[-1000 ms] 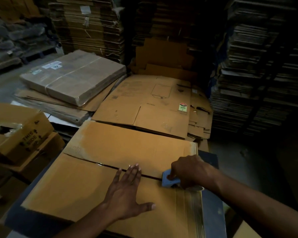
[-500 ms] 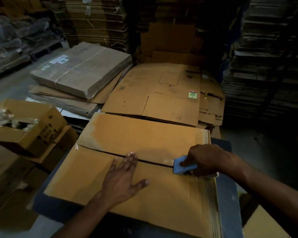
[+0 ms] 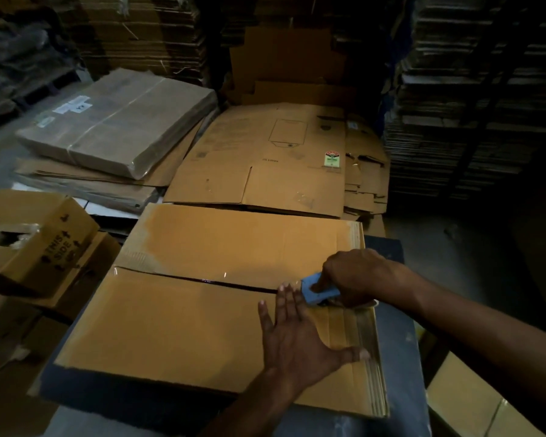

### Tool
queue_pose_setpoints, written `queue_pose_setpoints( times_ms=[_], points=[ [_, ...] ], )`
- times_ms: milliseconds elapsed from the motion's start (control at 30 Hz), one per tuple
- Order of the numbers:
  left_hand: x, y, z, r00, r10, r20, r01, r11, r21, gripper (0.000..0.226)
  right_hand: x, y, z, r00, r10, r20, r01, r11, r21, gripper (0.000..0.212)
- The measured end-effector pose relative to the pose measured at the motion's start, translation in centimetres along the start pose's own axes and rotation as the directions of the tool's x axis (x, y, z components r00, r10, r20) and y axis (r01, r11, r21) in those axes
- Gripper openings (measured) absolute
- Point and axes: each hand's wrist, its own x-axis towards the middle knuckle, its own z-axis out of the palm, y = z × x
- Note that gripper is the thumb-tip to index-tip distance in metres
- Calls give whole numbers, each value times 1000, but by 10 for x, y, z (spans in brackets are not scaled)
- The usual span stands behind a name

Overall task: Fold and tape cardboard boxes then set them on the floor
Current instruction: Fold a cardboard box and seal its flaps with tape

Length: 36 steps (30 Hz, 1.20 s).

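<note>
A brown cardboard box [image 3: 202, 320] lies on a dark blue table [image 3: 401, 389], its two top flaps meeting along a dark seam [image 3: 202, 280]. Clear tape glints over the left part of that seam. My right hand [image 3: 356, 275] grips a blue tape dispenser [image 3: 317, 290] at the seam's right end, near the box edge. My left hand [image 3: 300, 339] presses flat on the near flap, fingers straight and spread, fingertips just beside the dispenser.
Flattened cartons [image 3: 271, 165] lie beyond the box, with a wrapped bundle [image 3: 123, 121] on more sheets to the left. An open box marked THIS SIDE [image 3: 44, 234] stands at the left. Tall stacks of flat cardboard [image 3: 473, 99] rise behind and right.
My left hand has slid right along the near flap to meet the dispenser. My right hand with the dispenser has stayed near the seam's right end.
</note>
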Motion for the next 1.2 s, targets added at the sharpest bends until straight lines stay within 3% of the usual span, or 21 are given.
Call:
queue_pose_setpoints(
  times_ms=[433, 567, 667, 833, 1000, 1200],
  points=[
    [2, -4, -4, 1000, -20, -2, 20, 999, 33, 164, -36, 26, -24, 962, 130, 240, -131, 991, -11, 75],
    [4, -5, -1, 1000, -1, -11, 1, 999, 50, 162, -42, 23, -14, 969, 137, 207, -126, 990, -67, 73],
    [1, -9, 0, 996, 75, -51, -69, 992, 104, 151, -35, 19, -4, 975, 133, 176, -117, 988, -98, 67],
    [13, -5, 4, 901, 432, -21, -422, 888, 186, 115, -32, 24, -2, 976, 130, 172, -114, 988, -104, 71],
    [23, -13, -1, 874, 485, 37, -484, 860, 161, 117, -24, 26, 0, 983, 114, 143, -100, 990, -101, 69],
    [27, -74, -25, 883, 468, 45, -466, 859, 212, 116, -2, 5, -12, 993, 33, 115, -33, 999, -3, 64]
  ],
)
